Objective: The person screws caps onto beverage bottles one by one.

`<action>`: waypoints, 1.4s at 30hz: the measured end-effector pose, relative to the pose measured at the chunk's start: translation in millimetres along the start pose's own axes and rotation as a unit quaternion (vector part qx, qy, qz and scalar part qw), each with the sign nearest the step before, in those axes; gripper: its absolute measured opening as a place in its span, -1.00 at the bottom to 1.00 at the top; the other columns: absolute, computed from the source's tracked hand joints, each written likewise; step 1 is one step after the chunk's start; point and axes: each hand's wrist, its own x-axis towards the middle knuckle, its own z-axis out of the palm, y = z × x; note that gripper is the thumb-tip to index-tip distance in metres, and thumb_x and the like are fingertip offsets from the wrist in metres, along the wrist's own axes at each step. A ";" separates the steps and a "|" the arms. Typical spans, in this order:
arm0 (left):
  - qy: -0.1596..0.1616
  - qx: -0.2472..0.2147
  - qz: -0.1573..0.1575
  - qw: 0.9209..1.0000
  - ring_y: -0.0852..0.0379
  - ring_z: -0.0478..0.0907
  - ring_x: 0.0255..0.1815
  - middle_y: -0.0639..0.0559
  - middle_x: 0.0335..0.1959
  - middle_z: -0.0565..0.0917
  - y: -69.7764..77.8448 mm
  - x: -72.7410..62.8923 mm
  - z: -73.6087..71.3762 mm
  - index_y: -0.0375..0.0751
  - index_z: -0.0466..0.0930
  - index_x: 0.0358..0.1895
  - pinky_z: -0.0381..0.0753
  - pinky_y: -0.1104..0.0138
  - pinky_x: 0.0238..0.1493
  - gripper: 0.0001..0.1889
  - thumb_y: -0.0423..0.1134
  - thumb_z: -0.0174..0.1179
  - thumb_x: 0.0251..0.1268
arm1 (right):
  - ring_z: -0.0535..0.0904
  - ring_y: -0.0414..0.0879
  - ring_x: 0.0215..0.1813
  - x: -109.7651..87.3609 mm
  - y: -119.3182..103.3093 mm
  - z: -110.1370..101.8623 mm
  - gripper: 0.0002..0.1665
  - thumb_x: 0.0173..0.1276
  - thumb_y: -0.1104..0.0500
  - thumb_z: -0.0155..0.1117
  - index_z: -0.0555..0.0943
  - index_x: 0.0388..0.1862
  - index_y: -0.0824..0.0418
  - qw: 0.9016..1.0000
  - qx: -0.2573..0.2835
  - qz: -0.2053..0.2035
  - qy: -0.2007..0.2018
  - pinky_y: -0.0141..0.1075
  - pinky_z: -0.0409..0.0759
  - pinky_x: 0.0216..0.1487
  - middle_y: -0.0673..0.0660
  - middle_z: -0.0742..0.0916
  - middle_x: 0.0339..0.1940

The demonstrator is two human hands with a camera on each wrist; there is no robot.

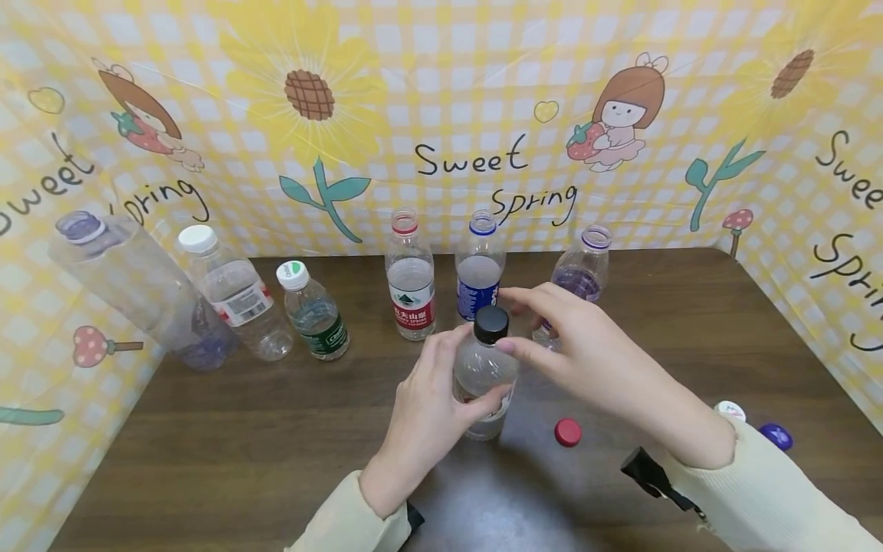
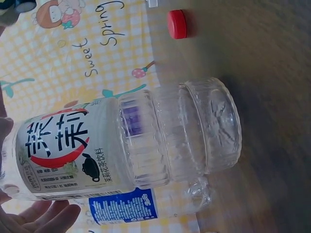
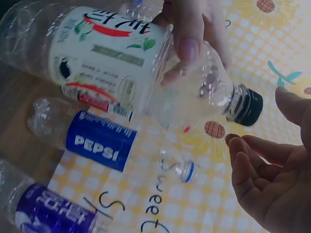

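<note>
In the head view my left hand point(image 1: 426, 405) holds a clear plastic tea bottle point(image 1: 485, 371) upright near the middle of the table, thumb and fingers curled round its upper part. A black cap point(image 1: 491, 325) sits on the bottle's neck. My right hand point(image 1: 586, 349) hovers beside that cap with thumb and fingers spread. In the right wrist view a gap shows between the right hand point(image 3: 272, 174) and the black cap point(image 3: 246, 105). The bottle's pale label point(image 2: 63, 150) with dark characters and a red arc faces the left wrist camera.
Behind stand an uncapped red-label bottle point(image 1: 411, 295), a Pepsi bottle point(image 1: 477, 280) and a purple-label bottle point(image 1: 581, 272). At left are a green-label bottle point(image 1: 313, 318), a white-capped bottle point(image 1: 237, 295) and a large leaning bottle point(image 1: 141, 284). A red cap point(image 1: 568, 432) lies near the right forearm.
</note>
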 end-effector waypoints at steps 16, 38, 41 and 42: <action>0.071 0.010 -0.050 0.996 -0.04 0.61 -0.05 -0.13 0.13 0.51 -23.9 12.4 -32.2 -0.19 0.32 0.29 0.68 0.15 -0.14 -0.21 0.02 0.43 0.00 | 0.60 -0.14 -0.23 -39.0 65.9 27.0 -0.59 0.18 0.09 0.40 0.64 -0.01 0.21 0.998 -0.029 0.054 -0.030 -0.26 0.58 -0.25 0.07 0.73 -0.19; 0.175 0.038 -0.161 0.971 -0.20 0.48 0.12 -0.27 0.13 0.50 -65.4 38.2 -62.6 -0.22 0.27 0.34 0.49 -0.09 0.06 -0.21 0.00 0.40 0.07 | 0.51 -0.27 -0.34 -83.4 124.4 89.0 -0.48 -0.08 -0.01 0.54 0.67 -0.13 0.20 0.989 -0.042 0.102 -0.101 -0.36 0.52 -0.32 -0.03 0.61 -0.35; 0.176 0.039 -0.160 0.971 -0.21 0.45 0.20 -0.27 0.17 0.48 -68.8 42.0 -61.1 -0.23 0.27 0.34 0.47 -0.11 0.13 -0.21 -0.01 0.39 0.08 | 0.47 -0.30 -0.36 -84.8 126.4 90.8 -0.54 -0.07 0.05 0.55 0.66 -0.18 0.18 0.990 -0.038 0.095 -0.101 -0.39 0.49 -0.35 -0.06 0.57 -0.39; 0.174 0.040 -0.162 0.971 -0.21 0.44 0.22 -0.27 0.19 0.48 -70.0 43.2 -60.4 -0.23 0.26 0.34 0.46 -0.11 0.15 -0.22 -0.01 0.39 0.08 | 0.47 -0.31 -0.36 -85.3 126.9 91.3 -0.57 -0.07 0.06 0.55 0.66 -0.19 0.18 0.990 -0.037 0.094 -0.102 -0.39 0.49 -0.35 -0.06 0.57 -0.39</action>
